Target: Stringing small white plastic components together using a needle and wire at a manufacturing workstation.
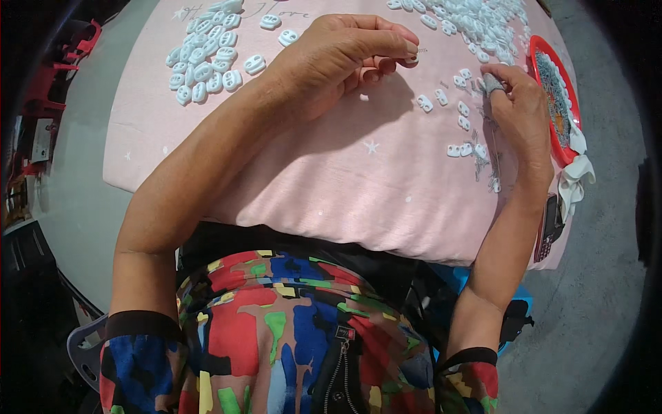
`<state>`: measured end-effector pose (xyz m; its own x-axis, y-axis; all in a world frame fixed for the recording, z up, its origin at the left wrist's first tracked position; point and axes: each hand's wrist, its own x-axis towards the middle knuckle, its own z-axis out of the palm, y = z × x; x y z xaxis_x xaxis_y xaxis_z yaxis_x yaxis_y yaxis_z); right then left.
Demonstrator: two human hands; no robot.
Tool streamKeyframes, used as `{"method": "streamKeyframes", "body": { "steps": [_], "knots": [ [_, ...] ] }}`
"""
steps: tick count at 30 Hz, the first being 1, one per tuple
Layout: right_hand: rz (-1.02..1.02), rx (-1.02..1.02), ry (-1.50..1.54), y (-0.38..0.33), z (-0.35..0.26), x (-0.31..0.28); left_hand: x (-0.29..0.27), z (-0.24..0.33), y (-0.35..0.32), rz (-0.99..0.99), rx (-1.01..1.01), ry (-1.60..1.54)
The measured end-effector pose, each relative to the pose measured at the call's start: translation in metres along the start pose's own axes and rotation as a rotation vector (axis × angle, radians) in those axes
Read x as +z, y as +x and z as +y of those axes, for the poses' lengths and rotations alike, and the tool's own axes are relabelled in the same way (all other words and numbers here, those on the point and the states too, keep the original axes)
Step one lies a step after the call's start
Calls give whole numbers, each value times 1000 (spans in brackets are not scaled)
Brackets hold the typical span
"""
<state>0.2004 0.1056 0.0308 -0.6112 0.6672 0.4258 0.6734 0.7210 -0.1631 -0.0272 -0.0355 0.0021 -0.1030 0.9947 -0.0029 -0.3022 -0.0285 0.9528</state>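
We see two bare hands working over a pink tablecloth printed with pale stars (310,181). The left hand (327,58) is raised over the upper middle of the cloth, its thumb and forefinger pressed together at the tips and the other fingers curled beneath; a small white plastic piece (412,61) shows at that pinch, mostly covered. The right hand (522,110) is lower over the cloth near its right edge, with a grey wrapping (492,84) round one finger. Its fingers are bent, the tips close together, but we cannot tell whether they have hold of anything. Just left of this hand we find loose white two-holed plastic pieces (425,103), some apart and a few in a short row, with thin grey bits (477,165) scattered beside the row. Beyond it spreads a dense heap of small white parts (483,27), and left of the left hand lies a group of glossy white oval pieces (203,71). To the right we notice a red oval plastic tray (565,154) holding grey bits and white parts, a crumpled white cloth (576,181) touching its lower end, and a dark device with small buttons (545,248) nearer the person.
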Motion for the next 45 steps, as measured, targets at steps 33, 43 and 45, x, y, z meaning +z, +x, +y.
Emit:
{"method": "streamKeyframes", "body": {
  "steps": [33, 43, 45],
  "knots": [
    [-31, 113, 406, 1, -20, 15, -5, 1, 1, 8, 12, -64],
    [-31, 27, 358, 1, -19, 14, -5, 1, 2, 56, -22, -38],
    [-38, 119, 344, 2, -15, 10, -5, 1, 2, 7, 10, -52]
  ]
}}
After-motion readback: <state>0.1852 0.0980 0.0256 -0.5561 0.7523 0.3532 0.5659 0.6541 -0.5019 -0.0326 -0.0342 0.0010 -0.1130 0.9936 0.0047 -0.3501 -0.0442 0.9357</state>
